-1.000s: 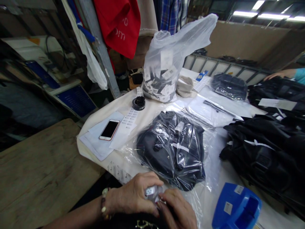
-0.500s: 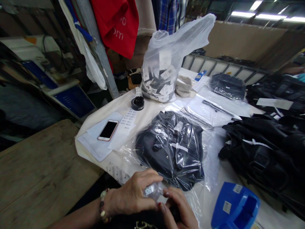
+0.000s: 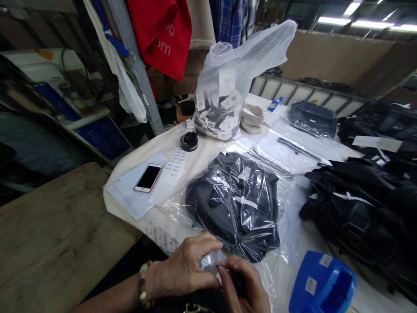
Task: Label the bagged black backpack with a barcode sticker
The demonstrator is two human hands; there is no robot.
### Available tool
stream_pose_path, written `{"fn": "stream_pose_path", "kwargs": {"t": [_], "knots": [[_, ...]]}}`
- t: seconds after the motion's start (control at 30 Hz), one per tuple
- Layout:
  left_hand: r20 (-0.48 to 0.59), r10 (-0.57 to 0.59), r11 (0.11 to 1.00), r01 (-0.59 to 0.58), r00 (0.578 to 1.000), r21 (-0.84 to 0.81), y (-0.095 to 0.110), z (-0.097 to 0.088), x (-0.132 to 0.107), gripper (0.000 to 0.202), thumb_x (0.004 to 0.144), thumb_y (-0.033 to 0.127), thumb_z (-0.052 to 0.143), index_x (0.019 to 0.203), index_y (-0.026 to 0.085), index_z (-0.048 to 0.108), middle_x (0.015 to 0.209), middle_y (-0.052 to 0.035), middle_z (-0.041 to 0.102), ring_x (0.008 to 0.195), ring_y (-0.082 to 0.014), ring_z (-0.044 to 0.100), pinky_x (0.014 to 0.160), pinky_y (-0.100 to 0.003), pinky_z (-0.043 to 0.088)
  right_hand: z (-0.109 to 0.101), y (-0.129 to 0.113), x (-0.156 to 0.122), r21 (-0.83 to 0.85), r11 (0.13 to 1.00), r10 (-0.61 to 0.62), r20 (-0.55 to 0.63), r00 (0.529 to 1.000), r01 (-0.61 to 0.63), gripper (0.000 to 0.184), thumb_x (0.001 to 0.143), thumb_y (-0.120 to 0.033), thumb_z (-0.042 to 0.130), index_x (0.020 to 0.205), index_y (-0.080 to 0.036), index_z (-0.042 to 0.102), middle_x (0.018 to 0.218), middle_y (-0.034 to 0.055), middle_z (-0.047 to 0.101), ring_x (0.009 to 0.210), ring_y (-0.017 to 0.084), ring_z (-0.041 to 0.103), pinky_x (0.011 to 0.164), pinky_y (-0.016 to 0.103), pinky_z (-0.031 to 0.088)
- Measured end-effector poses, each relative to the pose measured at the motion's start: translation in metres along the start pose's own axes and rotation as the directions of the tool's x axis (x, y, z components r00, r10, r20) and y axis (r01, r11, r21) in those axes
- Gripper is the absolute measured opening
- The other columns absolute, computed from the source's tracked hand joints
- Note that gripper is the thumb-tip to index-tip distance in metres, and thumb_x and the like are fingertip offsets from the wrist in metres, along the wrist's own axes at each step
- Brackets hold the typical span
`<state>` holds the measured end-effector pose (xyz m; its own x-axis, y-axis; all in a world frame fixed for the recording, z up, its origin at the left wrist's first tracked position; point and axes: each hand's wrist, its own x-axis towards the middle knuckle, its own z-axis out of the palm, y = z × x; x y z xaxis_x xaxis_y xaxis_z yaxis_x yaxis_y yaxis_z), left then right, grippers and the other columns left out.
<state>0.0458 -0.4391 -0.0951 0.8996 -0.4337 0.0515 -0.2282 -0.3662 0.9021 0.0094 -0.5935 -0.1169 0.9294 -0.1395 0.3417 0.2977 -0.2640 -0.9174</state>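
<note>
My left hand (image 3: pixel 185 267) is closed around a small clear plastic packet with a white printed label (image 3: pixel 206 261) at the bottom of the view. My right hand (image 3: pixel 243 284) pinches the same packet from the right, fingertips touching it. Both hands work just in front of a black garment sealed in a clear plastic bag (image 3: pixel 234 204) that lies on the white table (image 3: pixel 208 152).
A smartphone (image 3: pixel 149 177) rests on papers at the left. Farther back stand a black tape roll (image 3: pixel 189 141) and a plastic bag of labels (image 3: pixel 224 95). Black garments (image 3: pixel 365 208) pile up at the right; a blue dispenser (image 3: pixel 322 284) sits near right. A wooden surface (image 3: pixel 55 234) lies left.
My right fingers have shifted up onto the packet's edge. The other person's arm at the far right has gone out of view.
</note>
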Motion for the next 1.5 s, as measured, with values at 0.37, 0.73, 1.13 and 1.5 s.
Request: {"fn": "stream_pose_path", "kwargs": {"t": [0.37, 0.73, 1.13, 1.5], "knots": [[-0.012, 0.044, 0.997, -0.043, 0.999, 0.063, -0.002, 0.003, 0.000, 0.045, 0.060, 0.012, 0.079, 0.100, 0.007, 0.061, 0.090, -0.0101, 0.064, 0.082, -0.0199, 0.061, 0.073, -0.028, 0.050, 0.001, 0.004, 0.002, 0.088, 0.988, 0.116, 0.093, 0.989, -0.124, 0.009, 0.082, -0.021, 0.063, 0.091, -0.023, 0.061, 0.074, -0.0009, 0.057, 0.063, 0.011, 0.053, 0.059, 0.020, 0.042], [-0.013, 0.102, 0.985, -0.099, 0.995, 0.139, -0.003, 0.003, -0.001, 0.035, 0.074, 0.023, 0.070, 0.102, 0.008, 0.057, 0.093, -0.0118, 0.064, 0.085, -0.0204, 0.061, 0.075, -0.029, 0.050, -0.001, 0.004, 0.001, 0.188, 0.851, 0.455, 0.200, 0.868, -0.490, 0.024, 0.076, -0.044, 0.067, 0.074, -0.022, 0.058, 0.067, -0.0038, 0.050, 0.059, 0.011, 0.047, 0.057, 0.021, 0.038], [-0.033, 0.066, 0.987, -0.060, 0.997, 0.149, -0.008, 0.002, -0.002, 0.040, 0.064, 0.018, 0.078, 0.099, 0.006, 0.060, 0.089, -0.0107, 0.064, 0.080, -0.0204, 0.061, 0.072, -0.029, 0.051, -0.003, 0.003, 0.011, 0.200, 0.734, 0.566, 0.346, 0.748, -0.649, 0.036, 0.070, -0.053, 0.069, 0.063, -0.018, 0.061, 0.053, -0.0033, 0.048, 0.051, 0.009, 0.040, 0.052, 0.023, 0.030], [-0.016, -0.101, 0.992, 0.099, 0.995, -0.076, -0.013, 0.002, -0.001, 0.054, 0.062, 0.029, 0.080, 0.110, 0.013, 0.061, 0.103, -0.0103, 0.064, 0.096, -0.0216, 0.060, 0.087, -0.032, 0.047, -0.001, 0.005, 0.014, 0.494, 0.372, 0.755, 0.331, 0.565, -0.786, 0.041, 0.058, -0.049, 0.081, 0.064, -0.017, 0.057, 0.043, -0.0068, 0.046, 0.037, 0.003, 0.034, 0.043, 0.016, 0.021]]}}
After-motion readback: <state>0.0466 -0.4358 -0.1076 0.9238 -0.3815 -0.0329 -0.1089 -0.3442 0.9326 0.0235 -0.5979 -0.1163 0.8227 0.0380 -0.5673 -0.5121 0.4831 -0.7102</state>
